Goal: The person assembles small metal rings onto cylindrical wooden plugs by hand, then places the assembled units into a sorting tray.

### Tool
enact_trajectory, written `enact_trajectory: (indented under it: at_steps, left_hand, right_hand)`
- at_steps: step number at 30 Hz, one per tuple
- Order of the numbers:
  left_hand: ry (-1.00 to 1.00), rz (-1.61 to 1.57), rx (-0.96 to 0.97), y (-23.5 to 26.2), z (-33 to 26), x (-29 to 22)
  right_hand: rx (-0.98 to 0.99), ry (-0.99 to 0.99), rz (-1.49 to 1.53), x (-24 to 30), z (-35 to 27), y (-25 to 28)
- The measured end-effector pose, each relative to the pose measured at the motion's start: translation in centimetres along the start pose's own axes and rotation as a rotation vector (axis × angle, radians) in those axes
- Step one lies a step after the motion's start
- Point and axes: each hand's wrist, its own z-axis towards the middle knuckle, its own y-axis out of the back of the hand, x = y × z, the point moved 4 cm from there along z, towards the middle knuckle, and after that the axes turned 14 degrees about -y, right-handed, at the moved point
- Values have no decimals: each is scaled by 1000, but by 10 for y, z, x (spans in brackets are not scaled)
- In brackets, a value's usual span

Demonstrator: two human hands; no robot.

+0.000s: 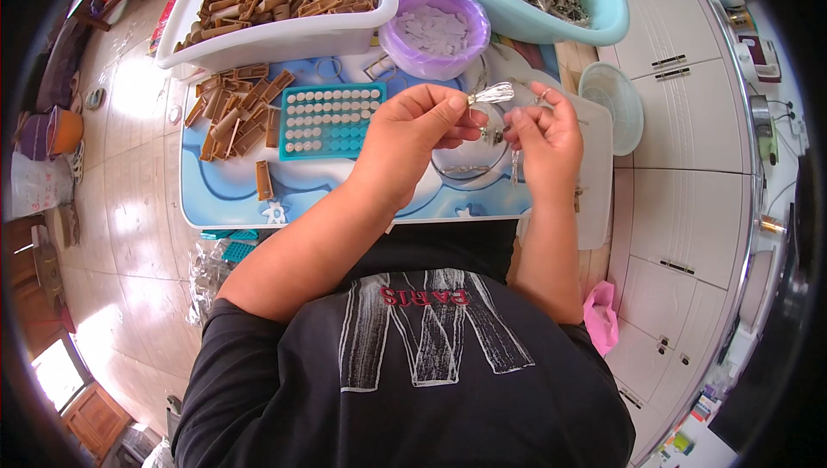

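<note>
Above the right part of a blue-and-white patterned table, my two hands are raised close together. My left hand (422, 122) is closed, and its thumb and forefinger pinch a small shiny silvery bundle (494, 94) that fans out to the right. My right hand (549, 134) is closed at thumb and fingertips around something too small to make out. Between the hands hangs a small metallic piece (491, 135). Thin silvery strands dangle below the right fingers. Left of my left hand lies a teal tray (323, 155) with rows of small round white pieces.
Loose brown trough-shaped pieces (245, 115) lie left of the tray. Behind stand a white tub (293, 40) of the same pieces, a purple bowl (437, 65) of white bits, and a light-blue basin (603, 20) of metallic parts. White cabinets (676, 201) stand at the right.
</note>
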Motion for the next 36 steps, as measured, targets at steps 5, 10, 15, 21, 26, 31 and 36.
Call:
enact_trajectory:
  at_steps: [5, 10, 15, 21, 26, 31, 36]
  left_hand:
    - [-33, 30, -68, 2, -1, -5]
    - [-74, 60, -38, 7, -1, -8]
    - [-98, 60, -23, 5, -1, -8]
    - [-151, 92, -43, 8, -2, 0]
    - [-163, 108, 39, 4, -2, 6]
    - [-120, 175, 127, 2, -7, -1]
    - [-211, 424, 174, 7, -7, -7]
  right_hand:
    - [-13, -60, -23, -6, 21, 4]
    - [-113, 105, -338, 2, 12, -1]
    - [16, 342, -183, 16, -17, -24]
    - [221, 172, 4, 11, -25, -39]
    - [209, 186, 82, 9, -24, -40]
    - [274, 30, 209, 8, -24, -34]
    - [292, 12, 215, 10, -25, -31]
